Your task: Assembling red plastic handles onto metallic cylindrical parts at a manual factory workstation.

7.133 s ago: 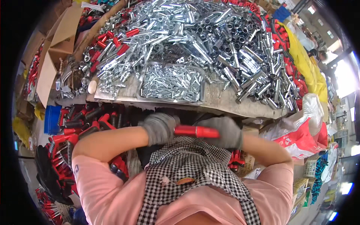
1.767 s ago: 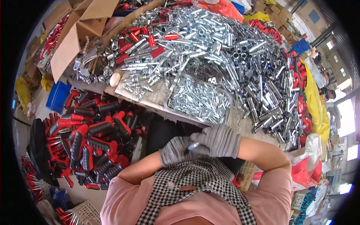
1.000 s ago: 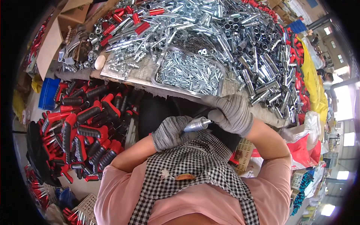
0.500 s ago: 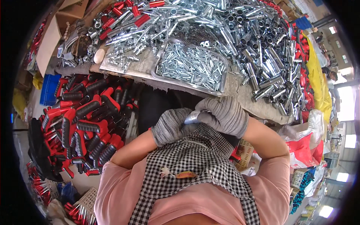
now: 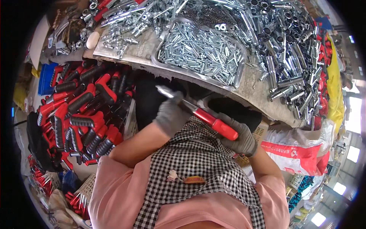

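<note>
In front of my checked apron a long tool with a chrome shaft and a red handle [image 5: 216, 124] lies aslant, its metal tip up to the left. My left hand [image 5: 169, 116], in a grey glove and a little blurred, is closed round the chrome shaft. Under the red end, my gloved right hand [image 5: 244, 139] grips the handle from the lower right. Beyond the hands, on the worktable [image 5: 255, 91], stands a metal tray [image 5: 154, 57] heaped with small silvery pins [image 5: 202, 53].
Red-and-black handled tools [image 5: 87, 118] are piled at my left, below the table edge. Chrome tubes [image 5: 286, 65] cover the table's right side, with dark springs [image 5: 213, 17] behind the tray. A white-and-red sack [image 5: 301, 149] stands at the right; a blue bin [image 5: 47, 78] is far left.
The hands have moved apart from their close hold on a small shiny part. The red-handled tool now shows between them. The table and tray appear larger and higher in view.
</note>
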Demonstrator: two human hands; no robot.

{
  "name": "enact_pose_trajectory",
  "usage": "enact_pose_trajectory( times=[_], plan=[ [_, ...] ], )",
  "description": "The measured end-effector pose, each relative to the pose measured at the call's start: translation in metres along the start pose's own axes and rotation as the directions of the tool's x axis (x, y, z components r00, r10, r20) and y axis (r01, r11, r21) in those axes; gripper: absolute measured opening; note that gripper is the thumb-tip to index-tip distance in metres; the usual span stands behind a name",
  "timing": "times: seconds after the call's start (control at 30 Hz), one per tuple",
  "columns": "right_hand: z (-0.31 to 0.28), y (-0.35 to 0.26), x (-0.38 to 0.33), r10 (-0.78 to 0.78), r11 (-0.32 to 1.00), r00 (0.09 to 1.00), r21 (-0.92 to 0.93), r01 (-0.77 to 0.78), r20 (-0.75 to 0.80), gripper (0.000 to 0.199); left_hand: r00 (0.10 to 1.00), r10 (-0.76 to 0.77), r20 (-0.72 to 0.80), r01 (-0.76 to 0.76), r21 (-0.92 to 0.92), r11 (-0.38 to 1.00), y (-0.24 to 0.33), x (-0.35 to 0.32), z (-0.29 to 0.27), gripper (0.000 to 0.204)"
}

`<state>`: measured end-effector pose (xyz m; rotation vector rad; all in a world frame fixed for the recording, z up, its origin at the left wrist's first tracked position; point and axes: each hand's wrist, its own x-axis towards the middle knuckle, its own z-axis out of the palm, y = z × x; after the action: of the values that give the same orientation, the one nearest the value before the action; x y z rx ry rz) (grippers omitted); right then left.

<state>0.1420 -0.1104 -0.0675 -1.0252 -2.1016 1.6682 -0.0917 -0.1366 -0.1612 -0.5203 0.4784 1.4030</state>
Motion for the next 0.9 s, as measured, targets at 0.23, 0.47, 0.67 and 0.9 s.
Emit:
enact_pose_trajectory(
  times=[0.23, 0.47, 0.67, 0.9],
  plan=[
    [0.031, 0.153, 0.008, 0.707, 0.206, 0.707, 0.950, -0.236, 0.023, 0.031, 0.801, -0.577, -0.161, 0.547, 0.589, 0.595, -0.125, 0.170, -0.117, 0.027],
    [0.027, 0.186, 0.015, 0.798, 0.053, 0.594, 0.972, -0.230, 0.097, 0.036, 0.664, -0.723, -0.193, 0.721, 0.420, 0.551, -0.147, 0.214, -0.171, 0.037],
    [0.037, 0.187, 0.045, 0.787, -0.001, 0.593, 0.961, -0.276, 0.171, 0.034, 0.839, -0.428, 0.336, -0.196, 0.921, 0.338, -0.145, 0.245, -0.246, 0.031],
    [0.031, 0.219, 0.083, 0.766, 0.212, 0.637, 0.970, -0.119, -0.089, 0.023, 0.823, -0.566, 0.055, 0.135, 0.948, 0.289, -0.135, 0.281, -0.227, 0.032]
  ],
)
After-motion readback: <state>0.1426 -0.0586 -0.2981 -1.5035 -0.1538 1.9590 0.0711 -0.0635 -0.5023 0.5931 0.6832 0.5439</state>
